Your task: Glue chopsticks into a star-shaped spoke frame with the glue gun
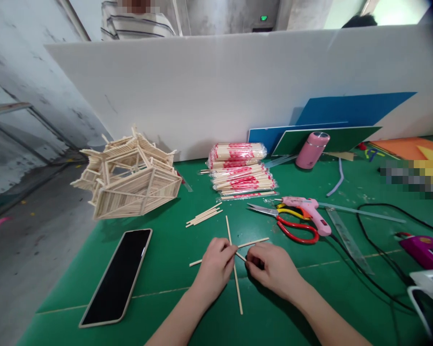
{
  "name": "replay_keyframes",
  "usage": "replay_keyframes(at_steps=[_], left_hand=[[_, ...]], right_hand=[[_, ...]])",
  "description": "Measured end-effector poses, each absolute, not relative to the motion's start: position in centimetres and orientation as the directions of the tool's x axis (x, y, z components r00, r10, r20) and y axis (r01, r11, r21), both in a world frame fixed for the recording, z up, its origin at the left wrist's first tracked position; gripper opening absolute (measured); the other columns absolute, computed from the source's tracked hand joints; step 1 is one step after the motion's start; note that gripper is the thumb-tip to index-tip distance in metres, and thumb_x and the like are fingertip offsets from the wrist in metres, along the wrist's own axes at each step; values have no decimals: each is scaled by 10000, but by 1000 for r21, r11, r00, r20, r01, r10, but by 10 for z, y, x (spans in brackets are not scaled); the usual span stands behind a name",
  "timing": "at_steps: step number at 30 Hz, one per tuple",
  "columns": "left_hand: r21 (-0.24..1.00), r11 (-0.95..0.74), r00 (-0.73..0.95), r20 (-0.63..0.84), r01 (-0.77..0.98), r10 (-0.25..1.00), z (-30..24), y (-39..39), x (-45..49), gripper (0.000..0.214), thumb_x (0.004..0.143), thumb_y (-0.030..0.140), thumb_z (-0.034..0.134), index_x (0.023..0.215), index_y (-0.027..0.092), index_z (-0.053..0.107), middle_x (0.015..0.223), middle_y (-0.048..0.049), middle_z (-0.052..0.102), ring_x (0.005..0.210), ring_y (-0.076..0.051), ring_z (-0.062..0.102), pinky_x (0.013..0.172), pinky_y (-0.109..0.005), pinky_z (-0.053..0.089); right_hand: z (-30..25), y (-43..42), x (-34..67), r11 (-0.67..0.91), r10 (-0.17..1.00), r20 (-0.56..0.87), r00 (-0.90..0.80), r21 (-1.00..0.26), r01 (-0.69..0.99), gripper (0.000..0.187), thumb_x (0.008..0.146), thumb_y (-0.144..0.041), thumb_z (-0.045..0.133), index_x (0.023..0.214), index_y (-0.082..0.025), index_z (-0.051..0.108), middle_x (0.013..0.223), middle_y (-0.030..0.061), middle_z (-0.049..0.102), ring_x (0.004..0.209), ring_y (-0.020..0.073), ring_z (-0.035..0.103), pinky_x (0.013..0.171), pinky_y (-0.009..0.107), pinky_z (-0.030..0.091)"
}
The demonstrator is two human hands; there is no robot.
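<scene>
Two thin wooden sticks cross on the green table; one stick points away from me, and the other stick runs sideways under my hands. My left hand is closed over the crossing, thumb and fingertips pressed on the sticks there. Between the thumb and fingers of my right hand is a short wooden stick, its far end touching the crossing. Just beyond my left hand lie several loose short sticks. A pink glue gun and red-and-yellow-handled scissors rest past my right hand.
A stick-built model stands at the back left, near a phone. Plastic-wrapped stick packs and a pink flask sit before a white board. Cables trail on the right. A person is behind the board.
</scene>
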State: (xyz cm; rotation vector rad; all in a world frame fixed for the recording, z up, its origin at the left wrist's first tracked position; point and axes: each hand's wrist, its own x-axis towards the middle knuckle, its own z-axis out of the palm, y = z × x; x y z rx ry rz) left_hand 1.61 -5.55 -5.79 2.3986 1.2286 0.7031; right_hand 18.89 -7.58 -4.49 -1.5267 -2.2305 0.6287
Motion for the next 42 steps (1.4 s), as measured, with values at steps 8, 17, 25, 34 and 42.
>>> replay_keyframes(at_steps=[8, 17, 25, 34, 42], left_hand=[[558, -558, 489, 285, 615, 824, -57, -53, 11, 266, 757, 74, 373, 896, 163, 582, 862, -75, 574, 816, -179, 490, 743, -340, 422], [444, -624, 550, 300, 643, 780, -56, -54, 13, 276, 763, 99, 374, 874, 188, 610, 798, -75, 545, 757, -178, 475, 664, -324, 418], [375, -686, 582, 362, 624, 728, -62, -55, 13, 242, 776, 123, 393, 890, 175, 601, 853, -93, 538, 778, -180, 471, 645, -309, 434], [368, -683, 589, 347, 631, 730, -61, -55, 14, 236, 788, 117, 382, 871, 168, 596, 829, -90, 528, 760, -177, 450, 645, -315, 430], [490, -604, 476, 371, 629, 797, -65, -55, 11, 255, 793, 104, 375, 972, 164, 546, 879, -87, 539, 825, -180, 480, 723, -343, 442]], right_hand=[[-45, -76, 189, 305, 941, 47, -336, -549, 778, 92, 743, -191, 471, 676, -190, 534, 643, -19, 552, 611, 105, 469, 543, 197, 283], [-46, -76, 188, 298, 947, 56, -315, -517, 802, 93, 742, -190, 477, 672, -183, 536, 636, -18, 547, 608, 104, 463, 540, 204, 274], [-48, -77, 186, 310, 947, 90, -308, -504, 806, 116, 753, -193, 466, 659, -180, 533, 626, -13, 536, 599, 104, 451, 533, 207, 264], [-50, -77, 186, 324, 944, 113, -310, -493, 808, 117, 754, -201, 463, 658, -183, 526, 620, -16, 532, 595, 106, 449, 535, 212, 263], [-47, -77, 188, 328, 937, 73, -340, -511, 794, 91, 751, -205, 475, 687, -183, 535, 643, -10, 548, 627, 112, 471, 563, 212, 290]])
